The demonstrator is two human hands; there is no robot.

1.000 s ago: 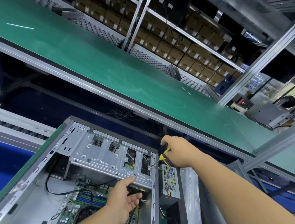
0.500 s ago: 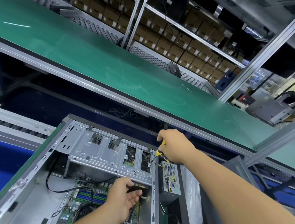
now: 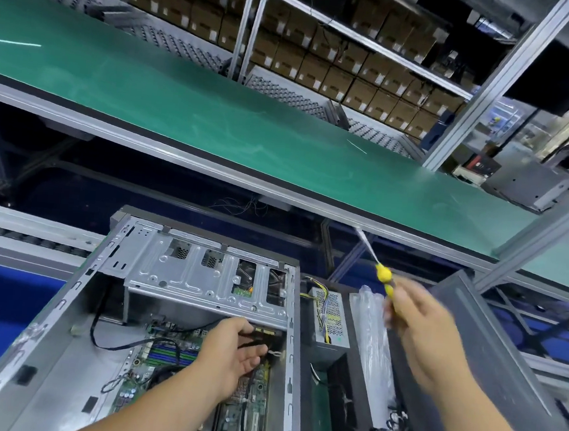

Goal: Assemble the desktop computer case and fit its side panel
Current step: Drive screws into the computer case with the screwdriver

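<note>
**Left hand inside open case, right hand up with screwdriver**

I see the computer case (image 3: 58, 350) lying open on its side, side panel off, interior facing up. My left hand (image 3: 229, 355) is inside it, just below the silver drive cage (image 3: 201, 283). The left fingers (image 3: 252, 329) are curled around dark cables (image 3: 258, 342) at the cage's lower edge; thumb and fingertips seem to pinch them, but the exact contact is partly hidden. Under the palm sits the motherboard (image 3: 160, 355), with a black cable (image 3: 120, 345) looping to the left of the fingers.

My right hand (image 3: 427, 331) is raised, well apart from the case, to the right of it. It's motion-blurred. The right fingers (image 3: 402, 304) are wrapped around the handle of a yellow screwdriver (image 3: 383, 275); the shaft points up and left, away from the fingertips, toward the edge of the green surface (image 3: 216, 116) above.

Between the two hands: a power supply (image 3: 331, 315) with yellow and mixed wires, standing just beside the case's right wall. Just below the right fingers lies a long clear plastic bag (image 3: 375, 343). Right of the right hand leans a grey side panel (image 3: 491, 353), tilted, not on the case.

Far beyond the fingertips, shelves hold rows of cardboard boxes (image 3: 340, 69).
</note>
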